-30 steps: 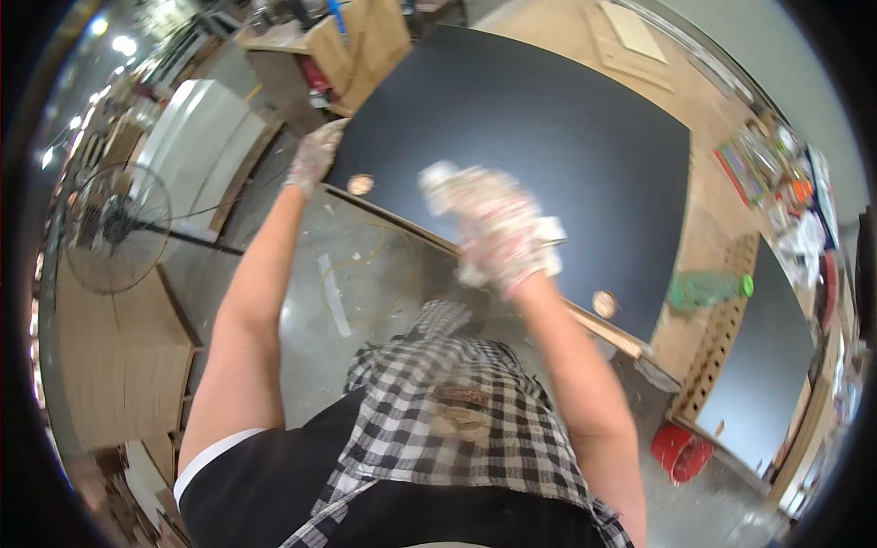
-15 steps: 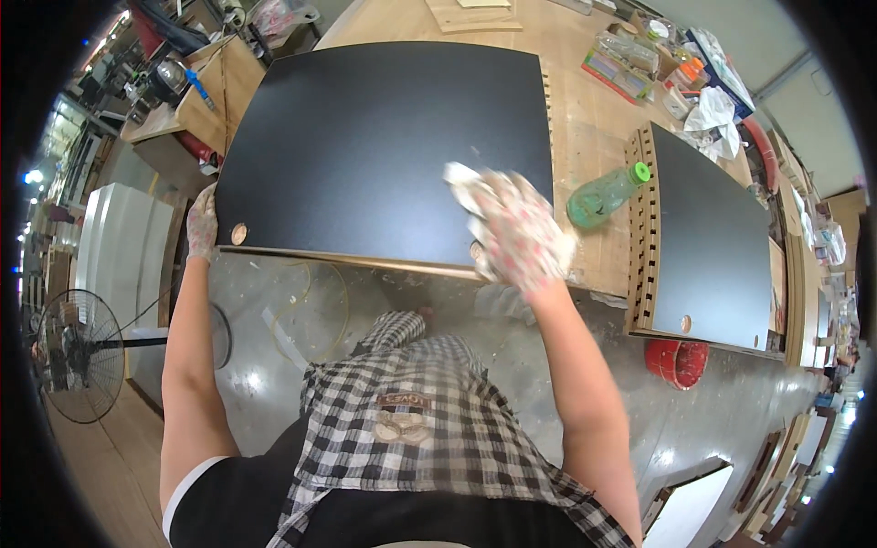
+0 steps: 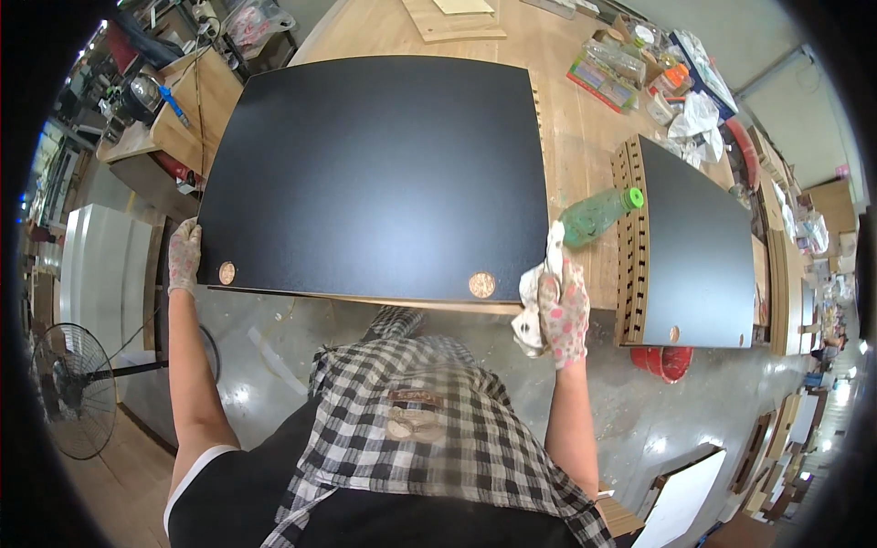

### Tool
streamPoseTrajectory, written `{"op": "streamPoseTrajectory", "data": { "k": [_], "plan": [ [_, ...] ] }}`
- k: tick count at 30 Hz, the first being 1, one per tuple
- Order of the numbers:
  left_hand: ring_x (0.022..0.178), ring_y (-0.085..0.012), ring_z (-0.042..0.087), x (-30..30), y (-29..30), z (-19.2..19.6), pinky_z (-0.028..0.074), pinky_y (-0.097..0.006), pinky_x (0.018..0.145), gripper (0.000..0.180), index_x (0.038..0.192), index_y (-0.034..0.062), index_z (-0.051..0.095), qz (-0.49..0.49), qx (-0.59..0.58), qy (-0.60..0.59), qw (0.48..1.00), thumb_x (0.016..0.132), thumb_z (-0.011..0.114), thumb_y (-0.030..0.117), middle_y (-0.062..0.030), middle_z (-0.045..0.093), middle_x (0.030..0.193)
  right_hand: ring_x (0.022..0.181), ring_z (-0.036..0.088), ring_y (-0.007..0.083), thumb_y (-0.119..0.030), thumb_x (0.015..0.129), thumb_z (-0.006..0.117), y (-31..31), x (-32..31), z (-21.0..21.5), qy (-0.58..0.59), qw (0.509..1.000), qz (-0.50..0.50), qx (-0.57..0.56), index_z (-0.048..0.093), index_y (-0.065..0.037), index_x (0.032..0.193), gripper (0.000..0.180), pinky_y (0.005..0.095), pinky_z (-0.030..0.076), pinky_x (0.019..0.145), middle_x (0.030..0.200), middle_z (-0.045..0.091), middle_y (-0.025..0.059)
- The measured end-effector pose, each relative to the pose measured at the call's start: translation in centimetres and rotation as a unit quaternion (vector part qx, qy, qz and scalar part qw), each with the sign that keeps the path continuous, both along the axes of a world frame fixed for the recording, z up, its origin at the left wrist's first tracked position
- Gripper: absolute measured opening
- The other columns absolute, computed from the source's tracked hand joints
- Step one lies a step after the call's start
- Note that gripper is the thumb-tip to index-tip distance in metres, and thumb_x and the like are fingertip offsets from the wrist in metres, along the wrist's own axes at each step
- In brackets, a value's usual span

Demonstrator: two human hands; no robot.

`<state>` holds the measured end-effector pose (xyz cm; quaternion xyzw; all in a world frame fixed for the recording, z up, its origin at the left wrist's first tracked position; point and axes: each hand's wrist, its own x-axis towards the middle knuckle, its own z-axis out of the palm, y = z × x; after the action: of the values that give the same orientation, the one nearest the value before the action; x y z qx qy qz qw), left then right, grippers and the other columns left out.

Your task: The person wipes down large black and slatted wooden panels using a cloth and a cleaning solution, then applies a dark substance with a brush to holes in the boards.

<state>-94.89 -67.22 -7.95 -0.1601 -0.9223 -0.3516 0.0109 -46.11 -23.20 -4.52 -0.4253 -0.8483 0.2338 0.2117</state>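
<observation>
A large black panel [image 3: 365,173] with two round holes, showing pale chipboard, along its front edge lies on the wooden workbench [image 3: 580,146]. My left hand [image 3: 184,254], in a patterned white glove, is closed round the panel's left edge near the front corner. In a pink-dotted glove, my right hand [image 3: 564,315] is closed on a crumpled white cloth [image 3: 530,324] at the panel's front right corner. Part of the cloth sticks up between the fingers, beside the panel's right edge. A green-capped clear green bottle [image 3: 592,219] lies tilted just beyond that hand.
At the right stands a stack of black panels [image 3: 699,247] with notched edges, a red bucket [image 3: 662,363] below it. Boxes, bottles and crumpled white material [image 3: 699,119] crowd the far right of the bench. A standing fan [image 3: 73,388] is at the left.
My right hand, with the cloth, has moved off the panel's top to its front right corner. The panel and surroundings sit lower in view. My left hand stays on the left edge.
</observation>
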Motion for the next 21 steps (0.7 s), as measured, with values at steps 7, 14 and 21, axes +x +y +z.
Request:
{"op": "streamPoseTrajectory", "data": {
  "k": [7, 14, 21],
  "plan": [
    [0.100, -0.0226, 0.062, 2.8, 2.6, 3.2, 0.045, -0.030, 0.092, 0.032, 0.121, -0.0018, 0.060, 0.061, -0.063, 0.026, 0.996, 0.097, 0.051, 0.017, -0.0143, 0.067, 0.109, 0.102, 0.062, 0.0380, -0.020, 0.084, 0.063, -0.4, 0.2, 3.8, -0.049, 0.998, 0.034, -0.024, 0.063, 0.003, 0.115, 0.038, 0.0408, 0.049, 0.090, 0.107, 0.065, 0.0236],
    [0.113, -0.0318, 0.059, 2.0, 2.3, 5.3, 0.044, -0.037, 0.096, 0.036, 0.123, 0.0008, 0.059, 0.101, -0.144, 0.050, 0.983, 0.099, 0.045, 0.023, -0.0174, 0.063, 0.121, 0.086, 0.066, 0.0252, -0.018, 0.083, 0.062, 0.6, -1.5, 10.6, -0.084, 0.989, 0.093, -0.074, 0.067, 0.001, 0.107, 0.031, 0.0344, 0.049, 0.078, 0.094, 0.068, 0.0146],
    [0.115, -0.0320, 0.058, 3.0, 4.6, 5.7, 0.044, -0.038, 0.097, 0.036, 0.126, 0.0042, 0.058, 0.116, -0.147, 0.056, 0.981, 0.099, 0.045, 0.025, -0.0166, 0.061, 0.124, 0.123, 0.050, 0.0357, -0.013, 0.089, 0.055, -1.0, -11.0, 7.8, -0.197, 0.920, 0.220, 0.258, 0.055, -0.013, 0.131, 0.043, 0.0469, 0.043, 0.102, 0.135, 0.054, 0.0113]
  ]
}}
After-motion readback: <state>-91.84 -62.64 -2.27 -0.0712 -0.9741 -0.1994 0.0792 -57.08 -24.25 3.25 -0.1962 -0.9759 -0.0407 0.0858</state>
